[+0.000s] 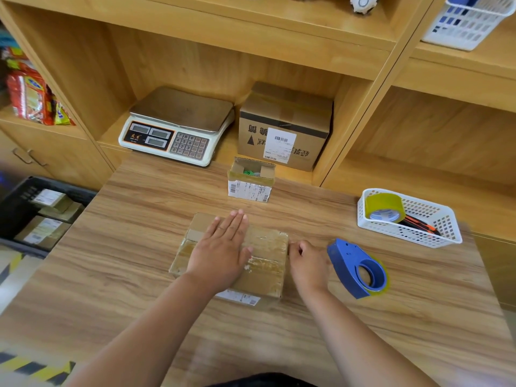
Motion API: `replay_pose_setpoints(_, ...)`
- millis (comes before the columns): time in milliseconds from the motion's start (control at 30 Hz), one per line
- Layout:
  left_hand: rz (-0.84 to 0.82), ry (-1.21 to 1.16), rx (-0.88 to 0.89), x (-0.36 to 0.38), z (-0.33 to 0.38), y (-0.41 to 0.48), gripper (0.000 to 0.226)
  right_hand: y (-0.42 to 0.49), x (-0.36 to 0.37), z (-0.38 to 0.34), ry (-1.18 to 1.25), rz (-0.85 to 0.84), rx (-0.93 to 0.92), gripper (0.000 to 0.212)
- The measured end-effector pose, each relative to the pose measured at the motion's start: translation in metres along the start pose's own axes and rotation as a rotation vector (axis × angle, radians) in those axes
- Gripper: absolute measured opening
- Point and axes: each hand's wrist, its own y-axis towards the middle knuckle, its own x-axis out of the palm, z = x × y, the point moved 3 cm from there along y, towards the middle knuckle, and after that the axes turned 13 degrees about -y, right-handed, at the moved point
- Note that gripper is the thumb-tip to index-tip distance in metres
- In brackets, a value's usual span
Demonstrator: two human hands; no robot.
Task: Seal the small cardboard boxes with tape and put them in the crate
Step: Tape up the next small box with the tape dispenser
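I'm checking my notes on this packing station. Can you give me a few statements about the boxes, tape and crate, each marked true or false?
1. The left hand lies flat on top of the near box. True.
2. The small box farther back is taped shut. False: its top flaps stand open, with something green inside.
3. The white basket on the table holds a roll of tape. True.
4. The blue tape dispenser lies in the basket. False: it stands on the table, outside the basket.
5. The black crate on the left holds labelled boxes. True.
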Motion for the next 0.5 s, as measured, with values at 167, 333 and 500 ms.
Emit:
replay_pose_setpoints(167,0.003,0.021,0.005,0.001,0.000,0.001,0.076,-0.004,0.001,-0.004,0.017,0.009,0.059,0.039)
replay_pose_setpoints(333,0.015,0.029,0.005,0.001,0.002,-0.001,0.076,-0.004,-0.008,-0.002,0.027,-0.040,0.139,0.012)
replay_pose_setpoints(500,0.036,0.009,0.010,0.001,0.003,-0.003,0.074,-0.018,-0.011,0.001,0.342,-0.046,0.014,0.039)
